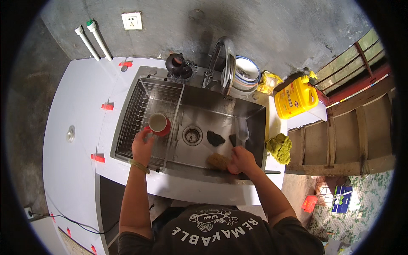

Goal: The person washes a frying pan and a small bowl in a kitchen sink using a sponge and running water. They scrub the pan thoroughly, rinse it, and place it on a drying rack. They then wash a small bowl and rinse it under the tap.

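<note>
My left hand (pixel 142 147) grips the handle of a red mug (pixel 164 129) with a pale inside. It is over the wire drying rack (pixel 145 102) in the left part of the steel sink (pixel 204 172). Over the front right of the basin, my right hand (pixel 244 160) is closed on a brown scrubbing brush (pixel 218 161) with a reddish handle, partly hidden by the fingers. Between the hands is the round drain strainer (pixel 192 135). A ragged black scouring pad (pixel 215 138) lies right of it. Farther right is a translucent plastic object (pixel 242 129), perhaps a bottle.
A chrome faucet (pixel 228 63) arches over the sink's back edge. Behind it stand stacked bowls (pixel 247 68) and a dark teapot (pixel 175 62). To the right are a yellow detergent jug (pixel 295 98) and a crumpled yellow-green cloth (pixel 280 149). White counter (pixel 71 111) surrounds the sink.
</note>
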Demonstrator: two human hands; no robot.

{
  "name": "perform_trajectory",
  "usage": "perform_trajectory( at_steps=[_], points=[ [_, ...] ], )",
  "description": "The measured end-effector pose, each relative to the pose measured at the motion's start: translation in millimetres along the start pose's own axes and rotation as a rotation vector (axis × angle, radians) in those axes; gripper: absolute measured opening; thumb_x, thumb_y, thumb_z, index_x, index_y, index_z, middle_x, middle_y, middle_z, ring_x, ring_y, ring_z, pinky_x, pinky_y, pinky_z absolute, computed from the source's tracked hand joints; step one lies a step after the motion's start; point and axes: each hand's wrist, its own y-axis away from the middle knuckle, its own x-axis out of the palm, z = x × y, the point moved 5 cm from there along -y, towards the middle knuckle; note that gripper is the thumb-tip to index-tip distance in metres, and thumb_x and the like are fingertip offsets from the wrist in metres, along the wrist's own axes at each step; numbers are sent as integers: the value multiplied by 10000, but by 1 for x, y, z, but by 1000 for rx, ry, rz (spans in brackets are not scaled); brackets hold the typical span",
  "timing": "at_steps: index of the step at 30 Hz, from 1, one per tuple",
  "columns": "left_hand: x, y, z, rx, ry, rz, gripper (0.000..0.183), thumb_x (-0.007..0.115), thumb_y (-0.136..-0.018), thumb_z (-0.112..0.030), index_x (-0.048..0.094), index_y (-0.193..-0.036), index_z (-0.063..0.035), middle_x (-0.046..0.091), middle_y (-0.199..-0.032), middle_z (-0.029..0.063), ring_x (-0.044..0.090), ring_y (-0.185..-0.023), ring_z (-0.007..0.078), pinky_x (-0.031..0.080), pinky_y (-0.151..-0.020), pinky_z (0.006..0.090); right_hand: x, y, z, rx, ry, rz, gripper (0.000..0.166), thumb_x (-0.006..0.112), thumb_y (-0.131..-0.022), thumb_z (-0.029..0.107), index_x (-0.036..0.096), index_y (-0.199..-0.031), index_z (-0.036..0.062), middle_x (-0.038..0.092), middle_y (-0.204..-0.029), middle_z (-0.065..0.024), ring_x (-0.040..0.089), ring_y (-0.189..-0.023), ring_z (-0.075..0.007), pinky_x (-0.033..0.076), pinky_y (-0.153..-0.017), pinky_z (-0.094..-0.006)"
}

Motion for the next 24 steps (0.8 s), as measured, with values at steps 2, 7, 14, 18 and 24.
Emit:
perform_trajectory(
  at_steps=[2,7,14,18,24],
  points=[
    [6,-1,0,9,143,-9,324,662,-791,-100,614,-1103,-27,630,-1073,114,608,-964,222,494,-787,328,11,-5,-22,27,116,36,248,598,-816,201,591,-1003,39,609,-989,-154,613,-924,-343,495,-787,-412],
    [44,15,-37,-55,261,158,311,653,-804,-82,612,-1108,-34,637,-1035,91,607,-851,169,489,-735,288,46,-2,-91,261,418,337,334,618,-790,303,639,-1006,49,634,-1010,-161,640,-924,-342,514,-748,-439],
    [106,45,-53,-55,285,276,316,662,-811,-129,619,-1108,-33,646,-991,105,596,-798,138,484,-729,283,108,-15,-132,193,359,524,297,530,-838,311,691,-960,93,680,-960,-135,658,-924,-308,524,-716,-443],
    [122,56,-64,-101,259,334,319,666,-812,-134,622,-1111,-31,652,-976,109,599,-809,141,483,-722,281,135,-18,-158,156,378,488,261,496,-866,253,699,-938,105,683,-987,-112,660,-909,-296,519,-723,-439],
    [130,61,-56,-105,293,348,304,659,-822,-117,620,-1108,-20,652,-977,110,603,-819,141,482,-718,280,158,-20,-178,138,455,499,221,530,-859,191,720,-952,130,692,-987,-104,664,-935,-287,535,-734,-424]
  ],
)
